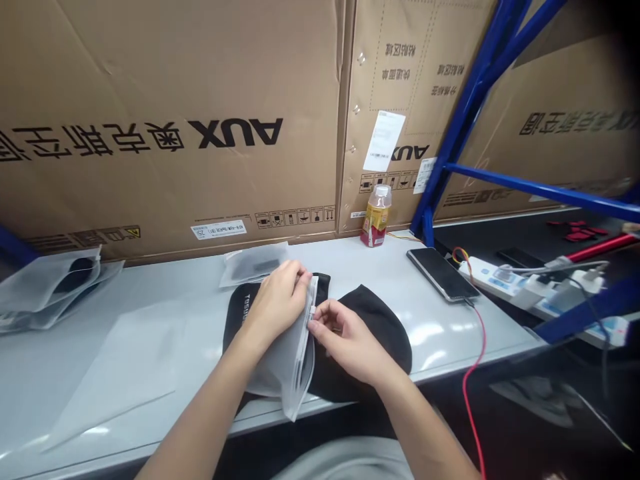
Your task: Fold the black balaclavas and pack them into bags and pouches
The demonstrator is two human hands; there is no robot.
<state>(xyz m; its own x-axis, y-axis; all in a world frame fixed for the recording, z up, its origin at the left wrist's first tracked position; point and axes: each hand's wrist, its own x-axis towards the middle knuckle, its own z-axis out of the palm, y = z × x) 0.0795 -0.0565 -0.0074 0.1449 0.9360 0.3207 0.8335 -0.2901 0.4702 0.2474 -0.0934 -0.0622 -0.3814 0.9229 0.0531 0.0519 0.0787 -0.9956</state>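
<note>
A frosted zip bag (280, 363) stands tilted at the front edge of the shelf, its zip strip running up and away from me. My left hand (280, 293) pinches the bag's far upper end between thumb and fingers. Lower on the strip, my right hand (345, 330) grips the small white zip slider (313, 310) with thumb and forefinger. Black fabric pieces (373, 320) lie under and beside the bag, and one on the left (237, 310) carries white lettering. My hands partly hide the fabric and the bag.
Filled frosted bags (55, 287) lie at the left, another bag (250, 263) behind my left hand. A bottle (377, 217), a phone (443, 273) with a red cable, and a power strip (530, 287) sit right. Cardboard boxes (175, 80) and a blue rack post (457, 120) stand behind.
</note>
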